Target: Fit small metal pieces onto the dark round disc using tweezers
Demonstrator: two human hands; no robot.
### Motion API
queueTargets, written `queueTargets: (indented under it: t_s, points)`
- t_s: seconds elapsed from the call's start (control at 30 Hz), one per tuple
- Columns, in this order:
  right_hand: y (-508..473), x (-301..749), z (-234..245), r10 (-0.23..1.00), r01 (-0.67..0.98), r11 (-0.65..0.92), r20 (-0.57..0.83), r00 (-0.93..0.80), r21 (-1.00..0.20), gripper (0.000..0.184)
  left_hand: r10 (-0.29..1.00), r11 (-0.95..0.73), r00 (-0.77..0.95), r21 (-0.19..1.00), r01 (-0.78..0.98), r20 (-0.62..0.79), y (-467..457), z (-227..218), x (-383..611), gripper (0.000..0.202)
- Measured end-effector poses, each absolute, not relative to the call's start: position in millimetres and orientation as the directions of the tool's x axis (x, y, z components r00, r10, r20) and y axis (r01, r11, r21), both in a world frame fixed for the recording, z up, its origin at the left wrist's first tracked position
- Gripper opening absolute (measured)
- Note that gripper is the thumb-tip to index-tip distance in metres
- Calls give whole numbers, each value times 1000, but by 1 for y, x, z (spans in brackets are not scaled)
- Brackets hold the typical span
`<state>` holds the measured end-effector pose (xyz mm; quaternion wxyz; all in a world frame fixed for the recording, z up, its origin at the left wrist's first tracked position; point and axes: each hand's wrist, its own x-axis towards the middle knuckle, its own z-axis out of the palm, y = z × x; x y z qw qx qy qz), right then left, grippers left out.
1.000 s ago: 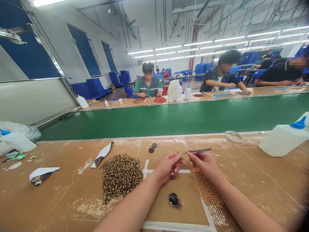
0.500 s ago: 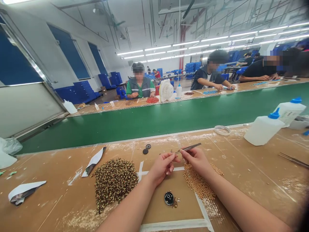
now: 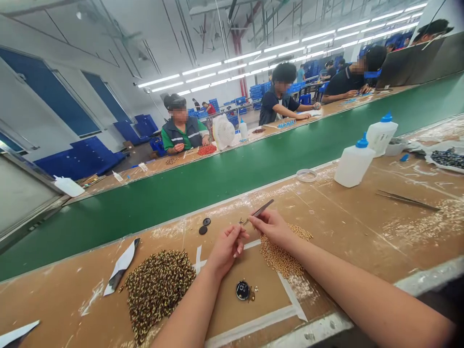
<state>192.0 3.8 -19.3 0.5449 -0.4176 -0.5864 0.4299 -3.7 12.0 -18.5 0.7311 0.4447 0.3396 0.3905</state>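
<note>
My right hand [image 3: 272,225] pinches metal tweezers [image 3: 259,210] whose tips hold a tiny part near my left fingertips. My left hand [image 3: 227,246] is closed in a pinch on a small piece I cannot make out. Both hover above a brown work mat [image 3: 250,309] edged in white tape. Under my right wrist lies a heap of small tan beads [image 3: 281,253]. A bigger pile of dark spotted beads [image 3: 155,287] lies left of my left forearm. A small black round part [image 3: 242,290] with tiny gold bits sits on the mat. Two black discs [image 3: 204,225] lie beyond.
Two white bottles with blue caps [image 3: 353,162] stand at the right, with a clear tape ring [image 3: 306,175] and spare tweezers [image 3: 406,199] nearby. A green conveyor belt [image 3: 232,176] runs behind the bench; several people work across it. A paper scrap [image 3: 121,267] lies left.
The camera has swung right and tilted, so the bench slants and more of the right side shows. My hands keep the same pinch on tweezers and small piece.
</note>
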Motion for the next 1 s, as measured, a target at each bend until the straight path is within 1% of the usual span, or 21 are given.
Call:
queueTargets:
  t_s: [0.17, 0.33, 0.67, 0.87, 1.0]
  points:
    - [1, 194, -18, 959, -29, 274, 276, -62, -961, 42, 869, 316, 471, 903, -292, -152, 12, -17, -2, 46]
    - [-3, 194, -14, 958, -24, 280, 281, -47, -960, 40, 858, 342, 492, 879, -332, -148, 11, -14, -1, 44]
    - [-7, 193, -12, 948, 93, 317, 313, -52, -944, 38, 827, 353, 544, 882, -312, -139, 10, -17, -2, 41]
    - [-5, 192, -12, 960, 15, 278, 277, -53, -961, 41, 812, 357, 568, 886, -295, -138, 9, -15, -1, 42]
    - [-4, 193, -15, 955, 41, 295, 293, -51, -955, 42, 827, 346, 545, 891, -295, -141, 9, -13, -1, 42]
